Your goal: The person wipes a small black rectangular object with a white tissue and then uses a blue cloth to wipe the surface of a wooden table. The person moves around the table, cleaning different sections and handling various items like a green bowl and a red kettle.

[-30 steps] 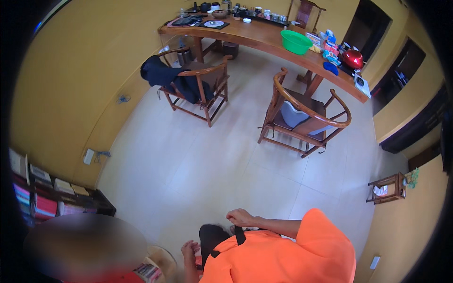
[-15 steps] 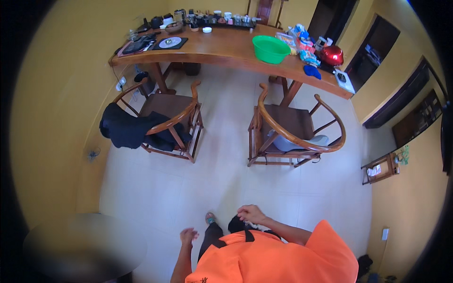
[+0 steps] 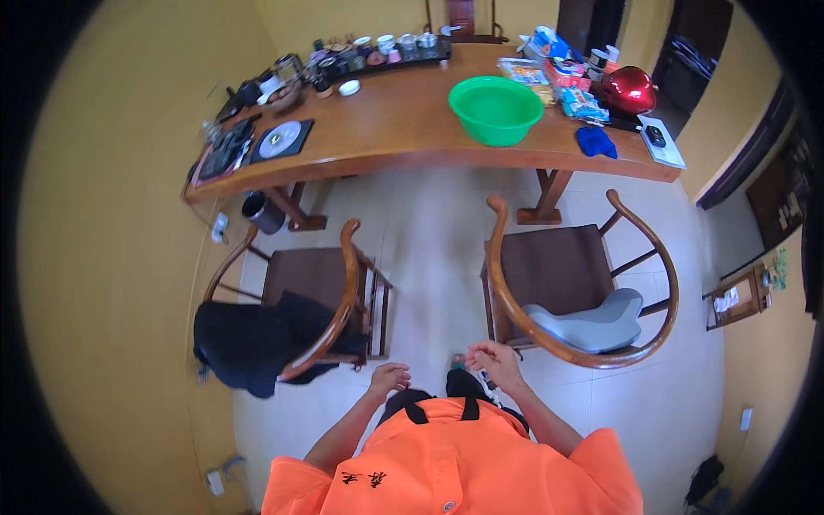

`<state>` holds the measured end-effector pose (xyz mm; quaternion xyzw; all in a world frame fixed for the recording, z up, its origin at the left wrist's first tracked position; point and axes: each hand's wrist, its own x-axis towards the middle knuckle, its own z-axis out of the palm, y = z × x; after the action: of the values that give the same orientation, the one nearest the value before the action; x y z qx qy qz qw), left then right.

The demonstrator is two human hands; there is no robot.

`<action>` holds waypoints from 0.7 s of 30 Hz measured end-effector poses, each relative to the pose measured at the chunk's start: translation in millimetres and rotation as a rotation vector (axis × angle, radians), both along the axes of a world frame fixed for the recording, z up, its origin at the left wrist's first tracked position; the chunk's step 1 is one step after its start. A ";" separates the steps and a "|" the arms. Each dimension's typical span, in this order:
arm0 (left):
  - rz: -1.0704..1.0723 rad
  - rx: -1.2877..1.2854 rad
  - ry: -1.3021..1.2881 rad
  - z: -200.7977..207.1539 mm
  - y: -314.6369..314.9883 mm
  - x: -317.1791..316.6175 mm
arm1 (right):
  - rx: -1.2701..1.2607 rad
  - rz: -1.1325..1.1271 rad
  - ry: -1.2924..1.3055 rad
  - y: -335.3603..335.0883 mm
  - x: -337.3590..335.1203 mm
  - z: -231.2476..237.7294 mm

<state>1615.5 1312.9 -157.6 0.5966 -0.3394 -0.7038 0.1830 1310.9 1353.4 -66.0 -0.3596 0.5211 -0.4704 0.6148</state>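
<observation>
My left hand (image 3: 390, 378) hangs in front of my orange shirt, fingers loosely bent and apart, holding nothing. Beside it on the right, my right hand (image 3: 499, 366) is held at about the same height, fingers slightly curled with nothing in them. Nearest to my left hand is a wooden armchair (image 3: 350, 296) with a dark jacket (image 3: 249, 339) draped over its back. Close to my right hand stands a second armchair (image 3: 556, 268), a grey cushion (image 3: 588, 324) on its seat. Neither hand touches a chair.
Ahead is a long wooden table (image 3: 395, 120) carrying a green basin (image 3: 496, 112), a blue cloth (image 3: 596, 142), a shiny red object (image 3: 629, 90) and a tea tray (image 3: 390, 58). A dark bin (image 3: 263, 213) stands by the left wall; a gap of tiled floor (image 3: 433, 257) separates the chairs.
I have moved forward, so the table and both chairs are closer. Both hands have come up higher in the view and shifted right relative to before; they still hold nothing.
</observation>
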 end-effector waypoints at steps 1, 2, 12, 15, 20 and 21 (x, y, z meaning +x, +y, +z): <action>-0.048 -0.001 0.007 13.3 -25.2 -11.7 | 0.007 -0.024 0.005 -22.7 -6.2 14.3; -0.099 -0.001 0.023 24.7 -51.5 -26.9 | 0.015 -0.050 0.018 -42.4 -14.8 22.5; -0.171 -0.135 0.236 69.5 -352.3 -151.0 | 0.105 -0.440 -0.243 -235.5 -89.0 67.2; -0.201 -0.203 0.299 80.7 -441.8 -199.1 | 0.087 -0.549 -0.277 -285.7 -122.2 73.0; -0.133 -0.361 0.272 116.0 -542.5 -254.6 | 0.087 -0.642 -0.361 -336.4 -155.4 75.2; -0.135 -0.406 0.293 117.9 -564.4 -260.3 | 0.086 -0.658 -0.380 -345.4 -159.2 74.3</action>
<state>1355.2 748.5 -39.7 0.4153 -0.4826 -0.7108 0.2988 1151.8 1008.0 8.3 -0.0535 0.5047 -0.6787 0.5309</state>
